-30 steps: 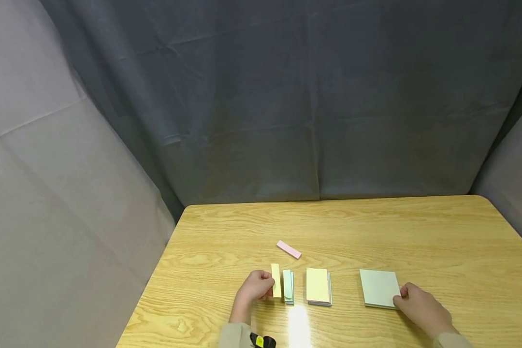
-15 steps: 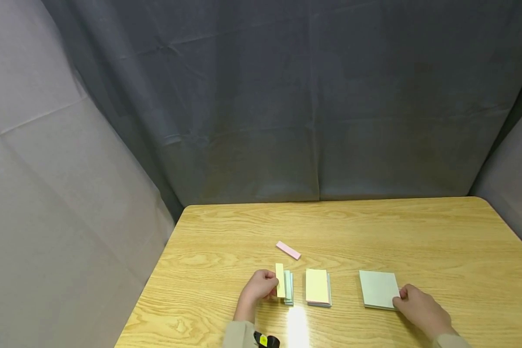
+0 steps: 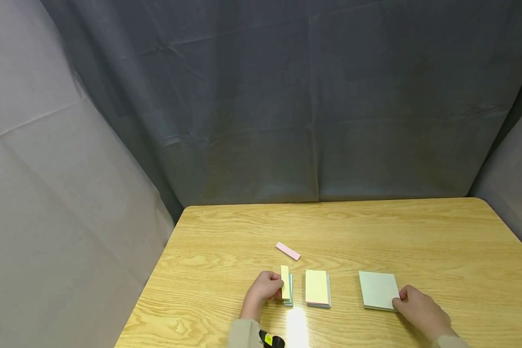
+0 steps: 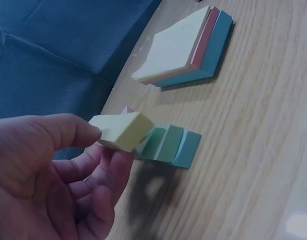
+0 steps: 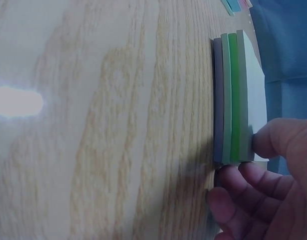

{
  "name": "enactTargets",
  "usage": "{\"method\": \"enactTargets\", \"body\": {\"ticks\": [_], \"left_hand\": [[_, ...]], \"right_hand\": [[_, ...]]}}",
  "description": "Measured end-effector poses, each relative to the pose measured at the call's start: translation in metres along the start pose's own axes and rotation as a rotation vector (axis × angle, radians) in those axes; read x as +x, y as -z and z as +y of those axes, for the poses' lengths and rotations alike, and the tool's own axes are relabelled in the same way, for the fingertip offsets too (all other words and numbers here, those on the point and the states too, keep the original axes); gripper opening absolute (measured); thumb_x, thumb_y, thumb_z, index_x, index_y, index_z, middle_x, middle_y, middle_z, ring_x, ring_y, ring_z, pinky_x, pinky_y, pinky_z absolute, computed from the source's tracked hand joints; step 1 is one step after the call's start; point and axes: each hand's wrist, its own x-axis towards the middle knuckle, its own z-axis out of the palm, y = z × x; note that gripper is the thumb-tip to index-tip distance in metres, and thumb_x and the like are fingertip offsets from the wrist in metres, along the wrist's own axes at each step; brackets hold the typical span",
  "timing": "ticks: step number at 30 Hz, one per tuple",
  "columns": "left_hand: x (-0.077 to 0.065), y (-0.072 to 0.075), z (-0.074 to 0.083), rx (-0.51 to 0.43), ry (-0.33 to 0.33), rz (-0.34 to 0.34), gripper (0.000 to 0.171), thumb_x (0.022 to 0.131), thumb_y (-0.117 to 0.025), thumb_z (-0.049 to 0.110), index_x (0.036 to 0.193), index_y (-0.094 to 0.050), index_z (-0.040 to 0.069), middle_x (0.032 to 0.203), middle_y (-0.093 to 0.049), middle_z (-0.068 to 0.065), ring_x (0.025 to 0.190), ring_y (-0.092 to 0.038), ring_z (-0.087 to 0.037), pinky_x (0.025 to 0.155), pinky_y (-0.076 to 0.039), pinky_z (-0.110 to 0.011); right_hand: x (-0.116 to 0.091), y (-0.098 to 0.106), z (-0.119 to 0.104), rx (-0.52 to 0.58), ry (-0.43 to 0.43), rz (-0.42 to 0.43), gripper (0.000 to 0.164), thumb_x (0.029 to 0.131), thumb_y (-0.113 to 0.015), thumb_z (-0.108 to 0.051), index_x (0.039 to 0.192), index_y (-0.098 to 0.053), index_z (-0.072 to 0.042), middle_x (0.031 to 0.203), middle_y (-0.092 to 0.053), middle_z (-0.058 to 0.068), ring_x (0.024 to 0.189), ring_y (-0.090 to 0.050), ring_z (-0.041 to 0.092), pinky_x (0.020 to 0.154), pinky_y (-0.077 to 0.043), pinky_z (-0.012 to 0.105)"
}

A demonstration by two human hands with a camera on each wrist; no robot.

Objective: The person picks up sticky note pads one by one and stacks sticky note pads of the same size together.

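Observation:
Between thumb and fingers, my left hand [image 3: 263,287] pinches a narrow pale-yellow sticky note pad [image 4: 124,129]. It is tilted over a small stack of narrow green and blue sticky note pads [image 4: 178,146] and overlaps them in the left wrist view. At the right, my right hand [image 3: 422,311] grips the near right corner of a stack of square sticky note pads [image 3: 377,289], thumb on top and fingers against the side. Seen from the right wrist, its layers [image 5: 234,100] are pale on top, then bright green, light green and greyish purple.
A stack of rectangular sticky note pads [image 3: 316,286], yellow over pink and blue, lies between the two hands. Farther back, a narrow pink pad [image 3: 288,251] lies slantwise on the wooden table [image 3: 191,299]. A dark curtain [image 3: 252,159] hangs behind the table's far edge.
My left hand has carried the narrow yellow pad rightward, from beside the narrow green and blue stack to over it. My right hand stays at the square stack.

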Motion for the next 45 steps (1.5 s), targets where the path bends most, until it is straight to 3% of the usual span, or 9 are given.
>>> {"method": "enactTargets", "body": {"ticks": [6, 10, 17, 29, 32, 38, 41, 45], "left_hand": [[-0.002, -0.004, 0.001, 0.044, 0.009, 0.036, 0.009, 0.078, -0.05, 0.002, 0.081, -0.058, -0.001, 0.058, -0.052, -0.005, 0.047, -0.045, -0.01, 0.043, -0.032, -0.02], [-0.003, -0.007, 0.003, 0.078, 0.013, 0.069, 0.011, 0.077, -0.051, 0.002, 0.087, -0.054, -0.002, 0.058, -0.052, -0.006, 0.047, -0.045, -0.011, 0.042, -0.033, -0.021], [-0.006, -0.009, 0.009, 0.183, -0.014, 0.141, 0.013, 0.077, -0.055, 0.002, 0.089, -0.053, -0.003, 0.073, -0.05, -0.005, 0.054, -0.048, -0.014, 0.045, -0.039, -0.024], [-0.006, -0.016, 0.014, 0.282, -0.025, 0.162, 0.017, 0.077, -0.058, 0.006, 0.091, -0.055, -0.002, 0.081, -0.055, -0.007, 0.069, -0.049, -0.019, 0.058, -0.043, -0.03], [-0.009, -0.019, 0.015, 0.315, -0.025, 0.181, 0.027, 0.078, -0.062, 0.012, 0.097, -0.053, -0.005, 0.085, -0.057, -0.012, 0.07, -0.052, -0.022, 0.059, -0.045, -0.034], [-0.01, -0.032, 0.019, 0.422, -0.006, 0.217, 0.071, 0.068, -0.074, 0.018, 0.118, -0.037, -0.017, 0.097, -0.053, -0.03, 0.082, -0.055, -0.041, 0.07, -0.047, -0.046], [-0.01, -0.039, 0.02, 0.49, 0.005, 0.24, 0.075, 0.065, -0.076, 0.013, 0.119, -0.035, -0.018, 0.099, -0.051, -0.031, 0.083, -0.055, -0.041, 0.072, -0.047, -0.045], [-0.011, -0.045, 0.023, 0.57, -0.008, 0.271, 0.065, 0.063, -0.075, 0.005, 0.114, -0.04, -0.018, 0.091, -0.051, -0.027, 0.074, -0.055, -0.036, 0.065, -0.049, -0.04]], "right_hand": [[-0.002, 0.0, -0.003, -0.006, 0.005, 0.005, 0.03, 0.081, -0.047, -0.026, 0.09, -0.051, 0.002, 0.07, -0.046, 0.002, 0.063, -0.044, 0.019, 0.054, -0.036, 0.032], [-0.002, 0.001, -0.005, -0.01, 0.003, 0.013, 0.029, 0.081, -0.047, -0.025, 0.09, -0.051, 0.002, 0.07, -0.047, 0.002, 0.063, -0.044, 0.019, 0.054, -0.036, 0.033], [-0.002, 0.001, -0.005, -0.009, -0.002, 0.016, 0.029, 0.081, -0.048, -0.025, 0.089, -0.051, 0.002, 0.071, -0.048, 0.003, 0.063, -0.044, 0.019, 0.054, -0.037, 0.033], [-0.004, 0.002, -0.007, -0.002, 0.004, 0.024, 0.027, 0.081, -0.048, -0.025, 0.088, -0.05, 0.001, 0.071, -0.048, 0.003, 0.063, -0.044, 0.019, 0.054, -0.035, 0.033], [-0.005, 0.003, -0.008, 0.001, 0.006, 0.023, 0.027, 0.081, -0.048, -0.025, 0.088, -0.05, 0.001, 0.071, -0.048, 0.003, 0.063, -0.044, 0.019, 0.053, -0.035, 0.032], [-0.005, 0.004, -0.007, 0.002, 0.001, 0.027, 0.027, 0.081, -0.048, -0.025, 0.088, -0.05, 0.0, 0.071, -0.049, 0.004, 0.063, -0.044, 0.02, 0.054, -0.035, 0.033], [-0.005, 0.003, -0.007, 0.004, 0.004, 0.028, 0.026, 0.081, -0.048, -0.025, 0.087, -0.05, 0.0, 0.071, -0.048, 0.003, 0.063, -0.044, 0.02, 0.054, -0.034, 0.033], [-0.005, 0.003, -0.007, 0.007, 0.001, 0.024, 0.027, 0.082, -0.047, -0.026, 0.088, -0.05, 0.0, 0.071, -0.048, 0.003, 0.064, -0.044, 0.02, 0.054, -0.034, 0.033]]}}
